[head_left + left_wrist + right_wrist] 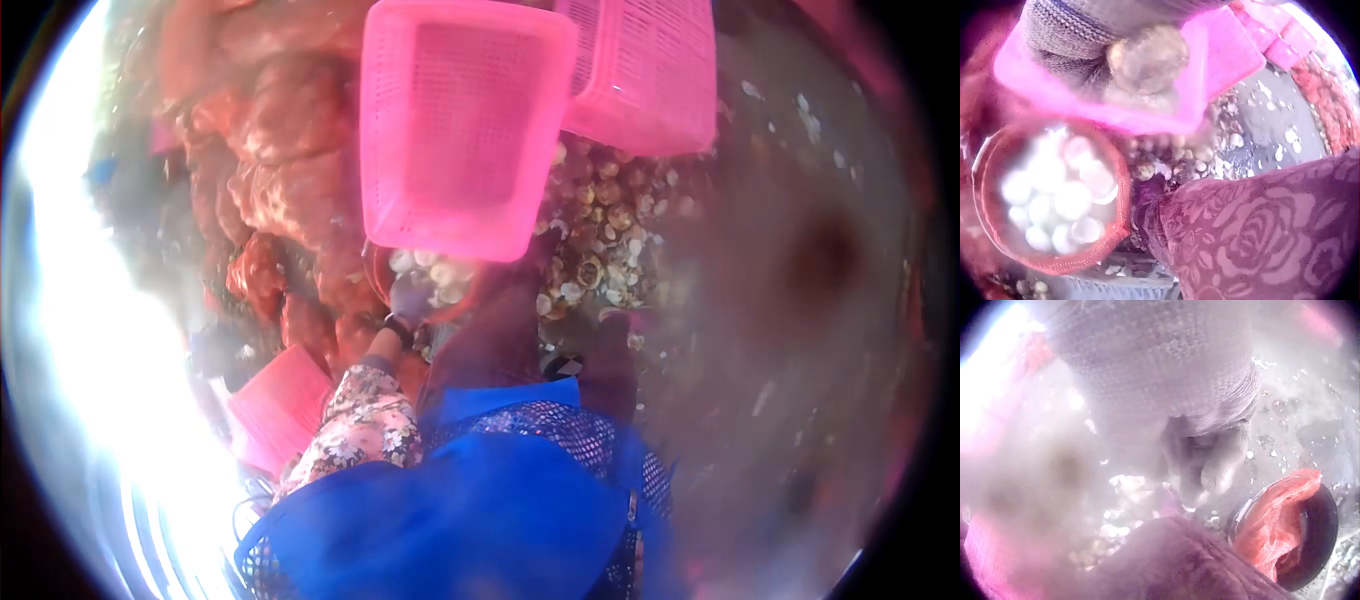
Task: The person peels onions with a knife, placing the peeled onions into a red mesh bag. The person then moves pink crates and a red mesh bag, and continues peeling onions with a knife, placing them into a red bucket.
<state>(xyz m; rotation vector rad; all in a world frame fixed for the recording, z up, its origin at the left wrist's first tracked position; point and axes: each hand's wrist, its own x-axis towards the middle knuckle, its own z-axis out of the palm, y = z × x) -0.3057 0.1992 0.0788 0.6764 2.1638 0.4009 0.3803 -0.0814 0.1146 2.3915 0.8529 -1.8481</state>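
Observation:
My left hand [1079, 44] wears a grey knitted glove and grips a round, brownish-white shell [1150, 59]. In the head view the left hand [409, 297] is at a red-rimmed bucket [382, 272] of pale, round shellfish [445, 278]. That bucket, lined with red mesh [1121, 206], shows below the hand in the left wrist view. My right hand [1166, 387], also gloved, has its fingers bent downward over scattered shells; blur hides what they hold and I cannot tell. The head view does not show the right hand.
A pink basket [385, 120] stands ahead, overlapping another pink basket [650, 80]. Red mesh sacks [290, 190] are piled at the left. Loose shells [600, 230] lie on the wet floor. A dark tub [1322, 525] holds red mesh. A patterned trouser leg [1272, 231] is beside the bucket.

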